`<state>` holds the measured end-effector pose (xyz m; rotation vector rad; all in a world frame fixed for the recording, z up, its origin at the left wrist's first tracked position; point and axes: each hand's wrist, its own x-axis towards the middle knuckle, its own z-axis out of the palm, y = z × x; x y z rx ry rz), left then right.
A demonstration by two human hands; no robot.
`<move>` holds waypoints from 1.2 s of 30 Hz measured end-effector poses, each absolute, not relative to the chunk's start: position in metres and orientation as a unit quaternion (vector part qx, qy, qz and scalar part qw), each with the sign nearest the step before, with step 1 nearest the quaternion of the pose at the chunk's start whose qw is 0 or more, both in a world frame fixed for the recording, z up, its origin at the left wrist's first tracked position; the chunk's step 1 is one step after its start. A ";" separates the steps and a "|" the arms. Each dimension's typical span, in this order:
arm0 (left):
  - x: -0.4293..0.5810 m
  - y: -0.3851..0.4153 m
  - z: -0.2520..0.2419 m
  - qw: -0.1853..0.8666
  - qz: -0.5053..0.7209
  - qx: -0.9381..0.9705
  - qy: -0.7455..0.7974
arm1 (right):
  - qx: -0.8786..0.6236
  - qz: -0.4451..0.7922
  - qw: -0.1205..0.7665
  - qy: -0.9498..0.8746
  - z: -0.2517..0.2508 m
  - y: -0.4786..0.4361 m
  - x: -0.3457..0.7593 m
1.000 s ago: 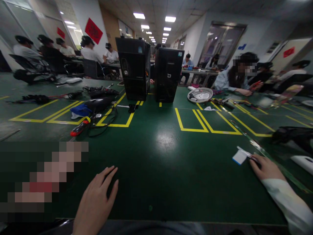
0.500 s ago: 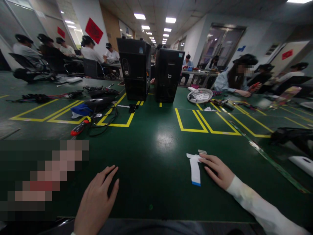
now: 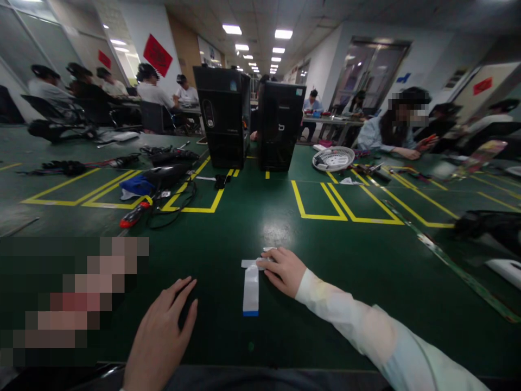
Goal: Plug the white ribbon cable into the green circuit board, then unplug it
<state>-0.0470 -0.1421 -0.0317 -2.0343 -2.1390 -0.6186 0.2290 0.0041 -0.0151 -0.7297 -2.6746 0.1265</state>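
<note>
A white flat ribbon cable (image 3: 251,290) with a blue end lies on the green table in front of me, folded so that a short strip points left at its top. The fingertips of my right hand (image 3: 285,270) are closed on its upper right end, which they partly cover. Close by those fingers is a small pale piece (image 3: 269,249), too small to make out. My left hand (image 3: 163,320) rests near the front table edge with its fingers apart and nothing in it, left of the cable and apart from it.
Two black computer towers (image 3: 223,119) stand at the back. A red-handled screwdriver (image 3: 134,215) and several dark cables lie at the left. Toward the back right is a white basket (image 3: 332,158); a co-worker (image 3: 401,127) sits beyond it. A long green strip (image 3: 456,271) crosses the right side.
My right hand has moved left across the table, and the ribbon cable has come along with it to the middle. My left hand has stayed in place.
</note>
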 end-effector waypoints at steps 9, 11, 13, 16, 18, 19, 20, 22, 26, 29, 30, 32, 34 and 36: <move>-0.049 -0.142 -0.031 0.055 -0.206 -0.669 -0.712 | -0.282 0.069 0.136 -0.947 -0.011 -0.036 0.217; -0.049 -0.142 -0.031 0.057 -0.201 -0.670 -0.712 | -0.278 0.072 0.140 -0.947 -0.012 -0.043 0.215; -0.049 -0.142 -0.031 0.058 -0.199 -0.672 -0.711 | -0.274 0.077 0.154 -0.946 -0.013 -0.045 0.214; -0.048 -0.141 -0.030 0.059 -0.201 -0.672 -0.710 | -0.267 0.073 0.209 -0.938 -0.011 -0.036 0.220; -0.048 -0.141 -0.029 0.058 -0.204 -0.670 -0.711 | -0.287 0.041 0.256 -0.922 -0.008 -0.018 0.233; -0.047 -0.142 -0.028 0.058 -0.205 -0.669 -0.712 | -0.307 0.016 0.274 -0.911 -0.006 -0.006 0.244; -0.047 -0.142 -0.028 0.058 -0.205 -0.669 -0.712 | -0.335 -0.012 0.289 -0.897 -0.005 0.008 0.257; -0.047 -0.143 -0.029 0.059 -0.203 -0.669 -0.713 | -0.417 -0.063 0.299 -0.856 -0.004 0.039 0.294; -0.048 -0.142 -0.030 0.062 -0.201 -0.673 -0.709 | -0.669 -0.114 0.188 -0.710 -0.012 0.083 0.390; -0.048 -0.141 -0.031 0.059 -0.203 -0.674 -0.708 | -0.787 -0.114 0.127 -0.593 -0.018 0.087 0.457; -0.048 -0.141 -0.031 0.058 -0.203 -0.673 -0.709 | -0.808 -0.113 0.123 -0.565 -0.020 0.084 0.475; -0.048 -0.141 -0.031 0.057 -0.204 -0.670 -0.712 | -0.838 -0.108 0.114 -0.522 -0.021 0.077 0.506; -0.048 -0.141 -0.031 0.057 -0.203 -0.668 -0.714 | -0.858 -0.093 0.097 -0.495 -0.021 0.072 0.527; -0.048 -0.142 -0.031 0.056 -0.202 -0.669 -0.713 | -0.868 -0.068 0.076 -0.487 -0.022 0.071 0.540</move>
